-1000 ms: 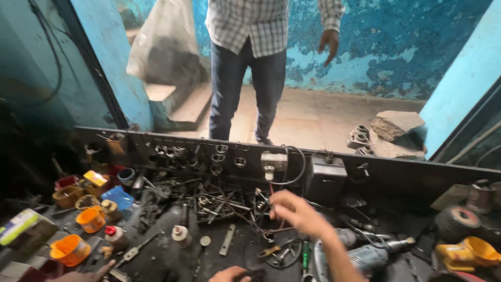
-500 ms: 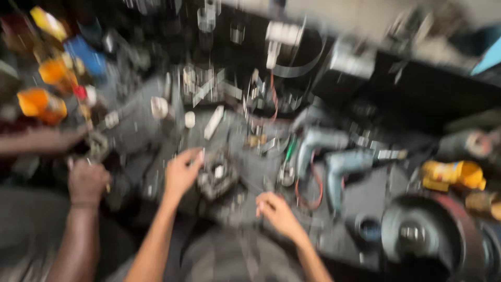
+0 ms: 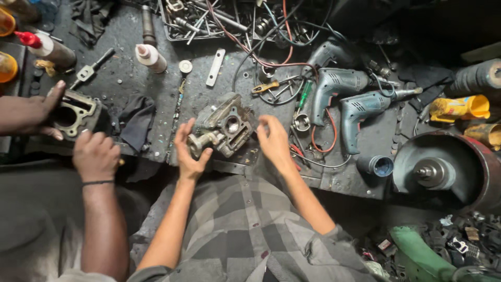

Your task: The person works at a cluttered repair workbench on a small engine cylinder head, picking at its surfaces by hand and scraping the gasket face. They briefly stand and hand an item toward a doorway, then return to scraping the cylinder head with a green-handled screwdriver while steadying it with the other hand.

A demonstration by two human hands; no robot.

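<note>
A cylinder head (image 3: pixel 225 125) was seated on the worktop (image 3: pixel 130 78) at frame centre. It was gripped at its lower left by the left hand (image 3: pixel 189 151), fingers curled around a port stub. The right hand (image 3: pixel 274 140) was held at its right edge, fingers narrowed and apparently touching the casting. For a sound grip, the head would best be supported from both sides and kept level. Two drills (image 3: pixel 349 99) were laid to the right. At the left of the frame, a cylinder block (image 3: pixel 73 112) was held by another person's hands (image 3: pixel 96 154).
</note>
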